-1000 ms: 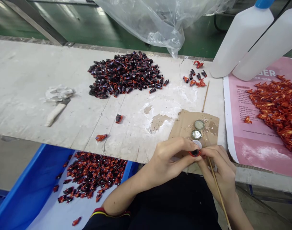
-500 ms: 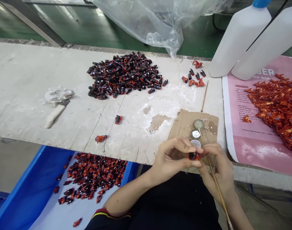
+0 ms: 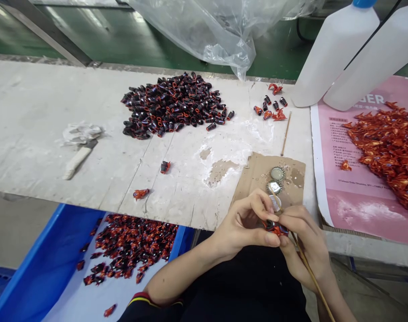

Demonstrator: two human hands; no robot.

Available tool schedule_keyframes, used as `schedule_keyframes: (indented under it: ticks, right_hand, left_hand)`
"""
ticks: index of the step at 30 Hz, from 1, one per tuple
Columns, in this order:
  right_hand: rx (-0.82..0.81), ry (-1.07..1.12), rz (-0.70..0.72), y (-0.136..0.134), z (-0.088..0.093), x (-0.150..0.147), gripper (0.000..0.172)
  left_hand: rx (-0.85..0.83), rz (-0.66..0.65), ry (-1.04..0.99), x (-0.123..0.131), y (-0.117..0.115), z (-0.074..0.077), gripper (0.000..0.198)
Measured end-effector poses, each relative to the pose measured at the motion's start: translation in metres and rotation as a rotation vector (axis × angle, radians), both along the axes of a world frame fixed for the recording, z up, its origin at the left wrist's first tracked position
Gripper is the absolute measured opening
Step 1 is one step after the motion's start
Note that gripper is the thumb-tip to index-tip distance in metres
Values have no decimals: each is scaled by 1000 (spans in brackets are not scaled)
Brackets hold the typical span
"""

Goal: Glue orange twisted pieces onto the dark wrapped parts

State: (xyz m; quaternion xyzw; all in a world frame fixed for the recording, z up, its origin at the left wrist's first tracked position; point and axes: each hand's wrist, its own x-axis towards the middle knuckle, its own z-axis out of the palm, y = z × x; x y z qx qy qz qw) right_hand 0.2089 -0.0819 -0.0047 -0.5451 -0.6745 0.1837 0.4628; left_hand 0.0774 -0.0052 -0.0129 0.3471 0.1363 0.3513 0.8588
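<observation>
My left hand [image 3: 242, 226] is closed, pinching a small glossy black and red-orange plastic part [image 3: 276, 228] between thumb and fingers. My right hand [image 3: 306, 243] is closed against the part's other side. It also holds a thin wooden stick [image 3: 309, 268], which slants through its fingers towards the bottle caps. Just beyond the hands, bottle caps [image 3: 277, 173] lie on a piece of brown cardboard [image 3: 292, 197]; my left fingers partly cover a white disc [image 3: 275, 203] there. Further left on the table lie a black and orange piece [image 3: 165, 167] and an orange piece [image 3: 141, 193].
A heap of black hollow parts [image 3: 177, 105] lies at the table's back. Orange parts [image 3: 388, 152] are piled on a pink sheet [image 3: 344, 188] at right, below white bottles [image 3: 338, 49]. A blue bin [image 3: 32, 273] stands lower left. A second stick [image 3: 286, 134] and a white-wrapped tool [image 3: 79, 161] lie on the table.
Both hands have moved slightly down towards my body. The held part has turned, showing more of its orange side. The stick's upper tip has moved slightly left.
</observation>
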Motion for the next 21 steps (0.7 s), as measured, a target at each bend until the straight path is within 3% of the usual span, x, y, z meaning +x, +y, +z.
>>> schedule_keyframes:
  ticks: [6, 15, 18, 21]
  right_hand:
    - [58, -48, -43, -3, 7, -2, 13]
    - [109, -99, -159, 6, 1, -12, 11]
    - [124, -125, -172, 10, 0, -13, 9]
    - [95, -140, -169, 10, -4, -7, 18]
  left_hand:
    - [29, 12, 3, 1, -1, 0, 24]
    - [-119, -14, 139, 0, 6, 5, 36]
    - [-90, 21, 163, -2, 7, 5, 37]
    - [-6, 110, 166, -13, 13, 3, 32]
